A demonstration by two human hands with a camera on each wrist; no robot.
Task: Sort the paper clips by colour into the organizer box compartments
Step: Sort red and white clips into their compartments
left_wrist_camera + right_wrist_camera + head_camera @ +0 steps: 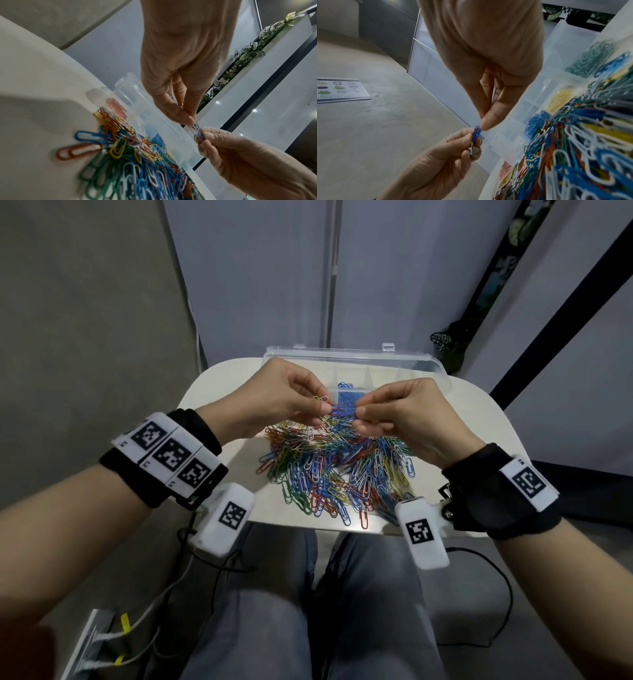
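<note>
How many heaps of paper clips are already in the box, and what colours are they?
Green heap: 1
Yellow heap: 1
Blue heap: 1
Red heap: 1
Total: 4 heaps in the box. There may be a white one too, but it is too blurry to tell.
</note>
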